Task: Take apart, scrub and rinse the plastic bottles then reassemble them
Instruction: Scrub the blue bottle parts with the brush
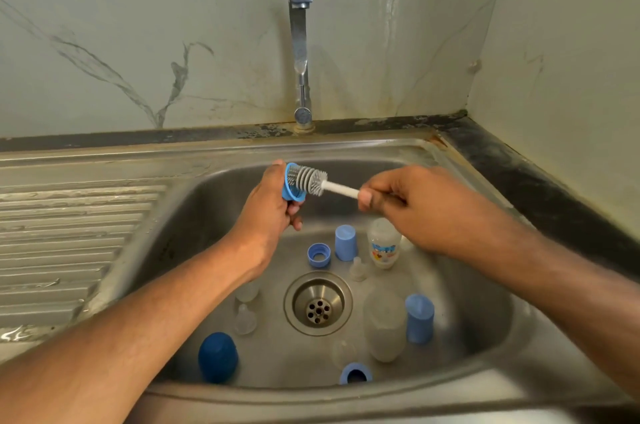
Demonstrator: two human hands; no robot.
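Bottles (383, 243): two; collars (319, 254): three.

Brush (309, 180) tip hidden inside blue collar ring (290, 185). Brush handle end hidden in right hand (412, 207). Printed bottle (382, 243), centre right, partly behind that hand. Both forearms cut by bottom edge.

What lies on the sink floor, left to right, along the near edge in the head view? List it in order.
Dark blue cap → light blue ring → clear bottle → light blue cap, all resting in the sink.
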